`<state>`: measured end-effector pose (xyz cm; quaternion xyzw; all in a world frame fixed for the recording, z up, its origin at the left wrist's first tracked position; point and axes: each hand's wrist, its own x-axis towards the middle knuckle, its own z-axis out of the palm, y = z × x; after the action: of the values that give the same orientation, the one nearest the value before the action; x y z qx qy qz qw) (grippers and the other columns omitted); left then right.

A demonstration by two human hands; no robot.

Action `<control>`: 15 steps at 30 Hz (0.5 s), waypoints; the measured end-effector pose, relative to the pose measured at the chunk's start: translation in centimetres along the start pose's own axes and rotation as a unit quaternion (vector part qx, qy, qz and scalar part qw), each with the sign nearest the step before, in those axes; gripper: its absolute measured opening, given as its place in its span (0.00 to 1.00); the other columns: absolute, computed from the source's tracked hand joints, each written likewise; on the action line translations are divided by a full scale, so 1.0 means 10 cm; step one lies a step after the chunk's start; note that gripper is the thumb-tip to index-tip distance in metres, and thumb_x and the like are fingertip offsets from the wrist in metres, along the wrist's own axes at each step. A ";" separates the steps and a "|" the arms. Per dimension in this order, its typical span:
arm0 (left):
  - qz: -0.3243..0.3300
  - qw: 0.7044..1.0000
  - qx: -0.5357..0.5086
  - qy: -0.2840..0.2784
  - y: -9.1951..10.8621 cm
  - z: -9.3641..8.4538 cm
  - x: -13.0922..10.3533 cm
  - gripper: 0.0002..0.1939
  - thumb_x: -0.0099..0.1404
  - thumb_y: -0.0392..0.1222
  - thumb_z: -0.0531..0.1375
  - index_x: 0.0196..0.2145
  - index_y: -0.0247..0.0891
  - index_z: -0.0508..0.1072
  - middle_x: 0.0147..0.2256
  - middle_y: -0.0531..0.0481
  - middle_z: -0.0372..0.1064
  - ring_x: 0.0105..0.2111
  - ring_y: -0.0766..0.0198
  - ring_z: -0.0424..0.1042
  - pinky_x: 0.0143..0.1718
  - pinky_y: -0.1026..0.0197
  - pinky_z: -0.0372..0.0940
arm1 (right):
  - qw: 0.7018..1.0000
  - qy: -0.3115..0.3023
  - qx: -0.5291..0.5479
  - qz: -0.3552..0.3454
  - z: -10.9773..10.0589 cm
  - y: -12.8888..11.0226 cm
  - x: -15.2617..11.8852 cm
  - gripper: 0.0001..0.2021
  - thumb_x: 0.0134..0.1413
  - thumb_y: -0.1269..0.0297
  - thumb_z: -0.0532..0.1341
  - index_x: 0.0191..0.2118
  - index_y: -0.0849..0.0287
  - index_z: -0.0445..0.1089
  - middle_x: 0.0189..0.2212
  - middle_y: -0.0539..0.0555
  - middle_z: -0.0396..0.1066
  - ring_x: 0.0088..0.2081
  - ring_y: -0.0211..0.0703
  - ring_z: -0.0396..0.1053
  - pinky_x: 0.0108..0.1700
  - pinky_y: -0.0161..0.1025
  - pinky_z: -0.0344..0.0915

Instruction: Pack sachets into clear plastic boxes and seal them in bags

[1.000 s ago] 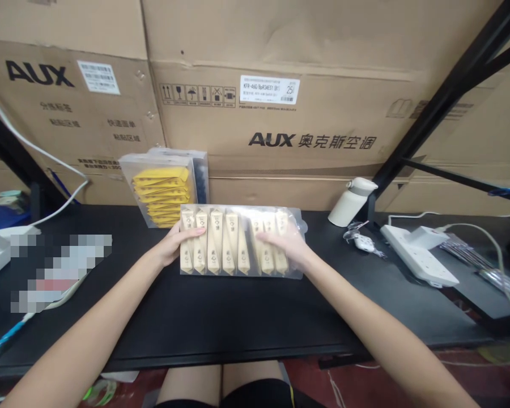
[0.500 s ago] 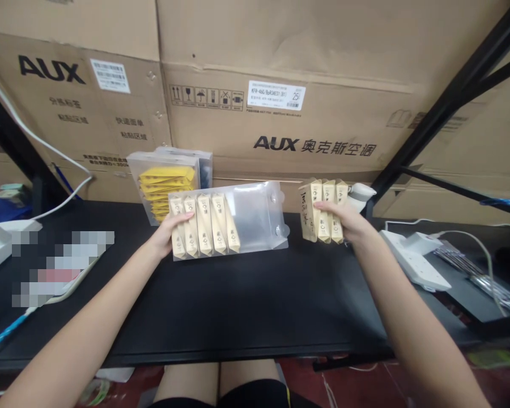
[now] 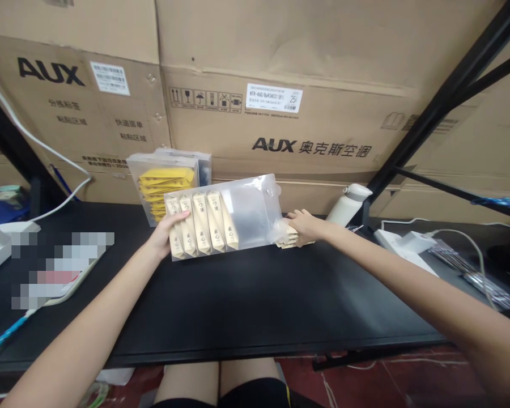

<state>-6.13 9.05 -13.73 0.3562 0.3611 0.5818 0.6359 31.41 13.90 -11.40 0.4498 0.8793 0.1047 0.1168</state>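
So the white bottle (image 3: 347, 208) standing on the black table (image 3: 255, 306) is my reference point here. Left of the bottle there's a clear plastic box (image 3: 255, 212), held at a slant, with the end towards the bottle a bit higher. I honestly can't tell if its bottom edge touches the table. Five cream packets (image 3: 202, 224) lean in a row inside, all at the end farther from the bottle.

The left hand (image 3: 166, 231) has that far end pinched, thumb pressed flat on the front; the other fingers are mostly hidden behind it. The right hand (image 3: 305, 226) is just left of the bottle, palm down over a small stack of loose cream packets (image 3: 285, 243), fingers a little spread. Can't tell whether it's actually gripping them. The stack sits right by the end of the box nearest the bottle, partly behind its clear flap.

Farther left of the bottle, behind the held box, stands a case of yellow packets (image 3: 165, 184). Behind the bottle it's all big brown cardboard (image 3: 221, 136) with AUX printed on it. Right of the bottle: a white power strip (image 3: 402, 252).
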 end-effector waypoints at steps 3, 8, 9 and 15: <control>0.002 1.000 0.008 -0.006 0.00 -0.01 0.00 0.17 0.54 0.37 0.65 0.43 0.31 0.75 0.40 0.41 0.78 0.39 0.48 0.78 0.40 0.52 0.75 | 0.996 0.004 -0.093 0.000 -0.07 -0.03 -0.04 0.32 0.35 0.61 0.71 0.51 0.64 0.69 0.46 0.71 0.66 0.47 0.66 0.66 0.47 0.51 0.63; -0.005 1.000 -0.001 -0.009 -0.01 -0.01 0.00 0.17 0.54 0.36 0.65 0.43 0.31 0.75 0.39 0.42 0.78 0.38 0.50 0.78 0.39 0.54 0.75 | 0.995 -0.016 -0.096 -0.007 -0.09 0.02 -0.09 0.36 0.42 0.67 0.68 0.60 0.57 0.61 0.47 0.66 0.65 0.45 0.58 0.68 0.42 0.44 0.65; -0.006 1.000 -0.005 -0.009 -0.01 -0.01 0.00 0.17 0.54 0.36 0.65 0.43 0.31 0.75 0.39 0.42 0.78 0.37 0.50 0.78 0.39 0.54 0.75 | 0.995 -0.010 -0.093 -0.022 -0.07 0.05 -0.10 0.36 0.44 0.67 0.67 0.62 0.57 0.60 0.47 0.66 0.65 0.46 0.57 0.68 0.42 0.43 0.66; -0.007 1.000 -0.017 -0.007 -0.01 0.00 0.01 0.16 0.54 0.35 0.65 0.42 0.31 0.76 0.37 0.43 0.79 0.35 0.52 0.79 0.34 0.56 0.75 | 0.989 0.050 -0.084 -0.111 0.10 0.36 -0.12 0.36 0.56 0.73 0.56 0.68 0.53 0.44 0.54 0.65 0.63 0.51 0.55 0.67 0.49 0.48 0.65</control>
<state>-6.08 9.15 -13.88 0.3465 0.3490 0.5813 0.6482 35.11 15.06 -11.21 0.3327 0.9163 0.1870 0.1214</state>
